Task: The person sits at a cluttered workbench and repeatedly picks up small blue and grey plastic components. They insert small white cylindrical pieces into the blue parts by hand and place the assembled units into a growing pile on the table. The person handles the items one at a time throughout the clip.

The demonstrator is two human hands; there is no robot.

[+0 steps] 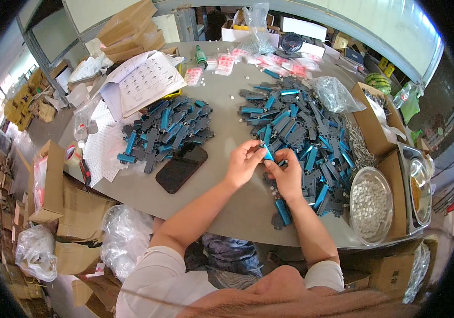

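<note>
Above the left edge of the larger pile of black-and-blue plastic parts (312,127), both my hands are close together. A small blue-and-black plastic part (267,153) is between them. My left hand (245,163) pinches its upper end, and my right hand (286,175) has thumb and fingers closed at its lower end. The fingers cover much of the part, so its exact shape is hidden. A smaller pile of similar parts (176,124) lies to the left. Between that pile and my left forearm lies a black phone (182,167).
A metal bowl (369,243) of small white pieces stands at the right, near metal chains (361,146) and a cardboard box (362,95). Printed sheets (145,82) lie at the back left. Farther back are a green bottle (201,55) and small plastic packets (225,65).
</note>
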